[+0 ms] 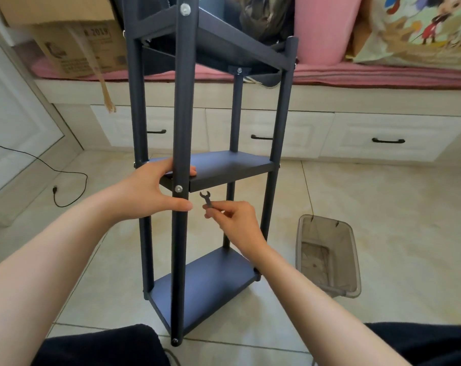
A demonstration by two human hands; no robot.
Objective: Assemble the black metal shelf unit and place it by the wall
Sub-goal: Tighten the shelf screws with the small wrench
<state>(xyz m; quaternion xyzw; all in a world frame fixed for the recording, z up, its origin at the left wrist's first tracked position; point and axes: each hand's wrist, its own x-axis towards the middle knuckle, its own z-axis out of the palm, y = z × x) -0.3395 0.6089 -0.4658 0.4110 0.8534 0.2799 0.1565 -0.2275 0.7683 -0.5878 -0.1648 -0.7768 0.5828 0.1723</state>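
The black metal shelf unit [219, 165] stands upright in the middle of the frame. The left hand [147, 191] grips its front post at the middle shelf. The right hand [234, 220] pinches a small flat wrench [207, 198], whose open end points up. The shiny bolt [178, 188] lies just up-left of the wrench, nearer the left hand.
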